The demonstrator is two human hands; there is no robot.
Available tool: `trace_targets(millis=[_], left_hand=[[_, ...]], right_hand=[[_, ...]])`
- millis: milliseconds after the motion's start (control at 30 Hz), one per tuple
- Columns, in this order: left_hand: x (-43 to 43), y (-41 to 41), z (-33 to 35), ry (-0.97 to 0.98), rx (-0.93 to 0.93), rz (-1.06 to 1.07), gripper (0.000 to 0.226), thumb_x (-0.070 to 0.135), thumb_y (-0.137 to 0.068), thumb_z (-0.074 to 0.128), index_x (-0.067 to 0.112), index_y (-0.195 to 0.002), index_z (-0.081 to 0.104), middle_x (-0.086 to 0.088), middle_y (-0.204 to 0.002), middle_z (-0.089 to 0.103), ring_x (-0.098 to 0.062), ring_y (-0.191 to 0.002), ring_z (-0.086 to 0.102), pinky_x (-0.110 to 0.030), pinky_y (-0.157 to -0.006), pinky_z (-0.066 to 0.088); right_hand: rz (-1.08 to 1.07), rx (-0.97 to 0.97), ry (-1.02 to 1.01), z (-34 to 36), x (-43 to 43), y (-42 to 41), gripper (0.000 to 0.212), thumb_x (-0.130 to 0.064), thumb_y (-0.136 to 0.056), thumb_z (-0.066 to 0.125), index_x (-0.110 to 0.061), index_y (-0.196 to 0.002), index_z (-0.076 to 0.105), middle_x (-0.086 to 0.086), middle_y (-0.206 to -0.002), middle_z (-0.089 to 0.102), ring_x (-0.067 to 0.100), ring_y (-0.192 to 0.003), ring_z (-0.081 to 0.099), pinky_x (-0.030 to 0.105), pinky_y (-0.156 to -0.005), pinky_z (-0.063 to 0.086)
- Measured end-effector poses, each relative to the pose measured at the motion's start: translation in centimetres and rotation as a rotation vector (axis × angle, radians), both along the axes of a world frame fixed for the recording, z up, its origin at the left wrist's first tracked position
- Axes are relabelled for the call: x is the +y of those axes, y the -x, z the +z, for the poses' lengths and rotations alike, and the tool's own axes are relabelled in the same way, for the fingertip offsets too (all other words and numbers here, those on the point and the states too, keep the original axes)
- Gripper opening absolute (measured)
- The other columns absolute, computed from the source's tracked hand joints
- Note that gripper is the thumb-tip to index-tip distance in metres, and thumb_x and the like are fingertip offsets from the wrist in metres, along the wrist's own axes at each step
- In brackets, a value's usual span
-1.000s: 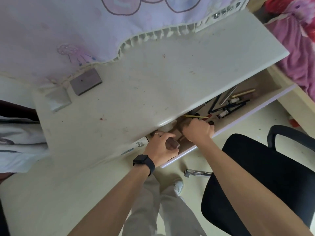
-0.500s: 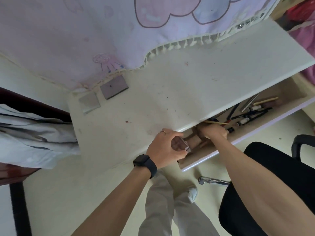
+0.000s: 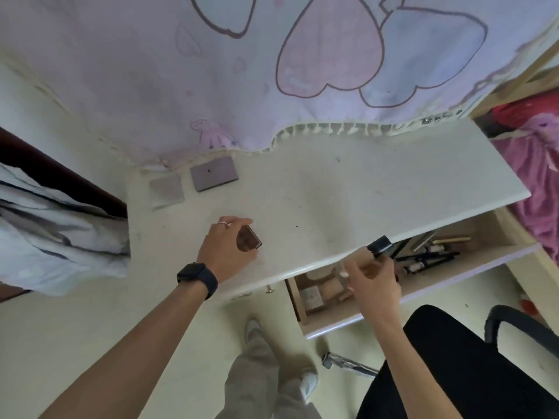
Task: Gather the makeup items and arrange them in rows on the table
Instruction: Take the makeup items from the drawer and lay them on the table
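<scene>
My left hand (image 3: pixel 225 247) grips a small brown compact (image 3: pixel 248 239) just above the white table (image 3: pixel 348 192), left of its middle. My right hand (image 3: pixel 373 281) holds a bottle with a black cap (image 3: pixel 380 246) over the open drawer (image 3: pixel 447 272), at the table's front edge. Two flat grey palettes lie at the table's back left: a pale one (image 3: pixel 167 189) and a darker one (image 3: pixel 213 173). The drawer still holds pencils and tubes (image 3: pixel 429 258) on its right side and beige jars (image 3: pixel 322 290) on its left side.
A cloth with heart prints (image 3: pixel 302 71) hangs behind the table. A black chair (image 3: pixel 472 364) stands at the lower right, beside my legs. Folded fabric (image 3: pixel 54 237) lies to the left. A pink bedspread (image 3: pixel 535 176) is at the right. A metal tool (image 3: pixel 348 362) lies on the floor.
My left hand has lifted the compact out of the drawer and carried it over the tabletop. My right hand has come up out of the drawer with the black-capped bottle.
</scene>
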State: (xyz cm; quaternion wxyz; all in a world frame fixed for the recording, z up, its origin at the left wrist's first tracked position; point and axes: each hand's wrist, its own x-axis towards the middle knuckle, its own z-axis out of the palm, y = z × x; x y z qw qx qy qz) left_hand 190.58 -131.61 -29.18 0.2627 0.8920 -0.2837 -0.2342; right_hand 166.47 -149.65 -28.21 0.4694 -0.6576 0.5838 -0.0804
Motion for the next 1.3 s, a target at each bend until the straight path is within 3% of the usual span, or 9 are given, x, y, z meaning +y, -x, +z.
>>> trace_targets(millis=[100,200,333,433,533,633,900,1133,1300], left_hand=[[2.6,-2.8,-0.4,-0.046,-0.062,0.056,0.061,0.031,-0.076,0.078,0.028,-0.133,0.056,0.002,-0.133,0.049,-0.022,-0.119,0.049,-0.039,-0.102,0.046],[4.9,-5.4,-0.6,-0.131,-0.104,0.060,0.060,0.030,-0.078,0.076,0.029,-0.134,0.053,0.002,-0.137,0.048,-0.025,-0.121,0.047,-0.042,-0.101,0.046],[7.4,-8.3,-0.6,-0.216,-0.099,0.087,0.066,0.024,-0.074,0.075,0.030,-0.134,0.051,0.001,-0.138,0.048,-0.027,-0.123,0.047,-0.041,-0.101,0.044],[8.4,-9.9,-0.6,-0.225,-0.100,0.092,0.069,0.019,-0.071,0.075,0.027,-0.135,0.052,-0.001,-0.138,0.050,-0.028,-0.122,0.048,-0.040,-0.101,0.044],[9.0,-10.8,-1.0,-0.176,-0.065,0.074,0.069,0.012,-0.072,0.072,0.023,-0.137,0.052,-0.001,-0.144,0.045,-0.028,-0.129,0.041,-0.036,-0.110,0.038],[9.2,-11.1,-1.3,-0.163,-0.057,0.043,0.069,0.012,-0.073,0.069,0.024,-0.139,0.050,0.002,-0.148,0.040,-0.023,-0.134,0.035,-0.032,-0.113,0.034],[9.2,-11.6,-1.0,-0.172,-0.036,0.005,0.078,0.014,-0.074,0.069,0.027,-0.145,0.042,0.003,-0.149,0.035,-0.020,-0.138,0.026,-0.026,-0.114,0.030],[9.3,-11.8,-0.4,-0.255,-0.034,-0.036,0.079,0.017,-0.076,0.066,0.032,-0.147,0.035,0.006,-0.151,0.030,-0.016,-0.141,0.019,-0.035,-0.109,0.041],[8.8,-11.4,-0.5,-0.310,-0.099,-0.072,0.078,0.020,-0.079,0.065,0.028,-0.149,0.034,0.002,-0.153,0.028,-0.020,-0.144,0.019,-0.035,-0.112,0.038]], right_hand=[[0.118,-0.088,0.067,0.0,1.5,-3.6,0.048,-0.053,-0.077,0.076,-0.038,-0.112,0.046,-0.021,-0.083,0.068,-0.008,-0.072,0.066,0.015,-0.056,0.045],[0.241,-0.108,0.136,-0.8,2.0,-8.3,0.038,-0.053,-0.081,0.073,-0.037,-0.105,0.049,-0.020,-0.088,0.069,-0.016,-0.076,0.063,0.011,-0.058,0.043],[0.399,-0.083,0.202,-1.4,1.8,-15.6,0.036,-0.060,-0.082,0.059,-0.031,-0.102,0.053,-0.017,-0.093,0.067,0.001,-0.083,0.065,0.023,-0.070,0.046],[0.451,-0.072,0.280,-2.0,1.1,-20.8,0.036,-0.052,-0.086,0.060,-0.022,-0.103,0.052,-0.007,-0.094,0.065,0.017,-0.084,0.064,0.033,-0.073,0.044],[0.441,-0.080,0.327,-2.6,0.3,-25.2,0.033,-0.045,-0.086,0.062,-0.020,-0.105,0.050,-0.002,-0.099,0.064,0.022,-0.082,0.060,0.035,-0.072,0.040],[0.429,-0.085,0.387,-3.2,-0.3,-28.0,0.040,-0.040,-0.089,0.066,-0.018,-0.119,0.050,0.002,-0.111,0.060,0.022,-0.081,0.053,0.032,-0.074,0.037],[0.407,-0.088,0.391,-4.4,-1.1,-30.5,0.052,-0.037,-0.091,0.067,-0.014,-0.133,0.046,0.010,-0.120,0.059,0.035,-0.104,0.057,0.038,-0.085,0.043],[0.331,-0.096,0.376,-4.6,-2.5,-30.2,0.048,-0.030,-0.091,0.066,-0.011,-0.130,0.047,0.011,-0.118,0.063,0.035,-0.100,0.060,0.036,-0.080,0.041],[0.333,-0.090,0.377,-4.6,-2.9,-29.9,0.047,-0.032,-0.090,0.068,-0.008,-0.126,0.051,0.012,-0.114,0.064,0.035,-0.100,0.059,0.033,-0.079,0.035]])
